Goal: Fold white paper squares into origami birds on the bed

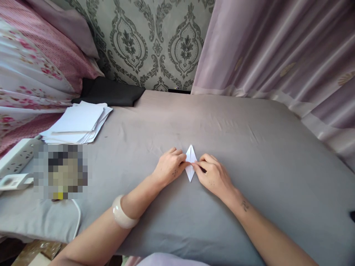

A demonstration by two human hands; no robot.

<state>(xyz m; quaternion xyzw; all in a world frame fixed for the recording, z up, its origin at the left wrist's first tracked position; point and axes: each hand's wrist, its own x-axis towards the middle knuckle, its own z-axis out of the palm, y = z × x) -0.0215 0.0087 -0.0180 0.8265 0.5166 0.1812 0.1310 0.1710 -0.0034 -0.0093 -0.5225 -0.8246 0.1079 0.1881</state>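
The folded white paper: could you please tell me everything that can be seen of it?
The folded white paper is a slim, pointed diamond, with a lengthwise line in its far half. It appears to lie on the grey cloth, one tip pointing away from the person, the other toward them. The left hand and right hand hold it from either side, thumbs covering part of its middle.

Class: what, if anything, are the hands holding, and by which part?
Folded paper; the left hand and right hand hold its middle, one at each side.

Both hands point(169, 167) point(215, 176) hold folded white paper point(190, 152) on grey cloth point(183, 221).
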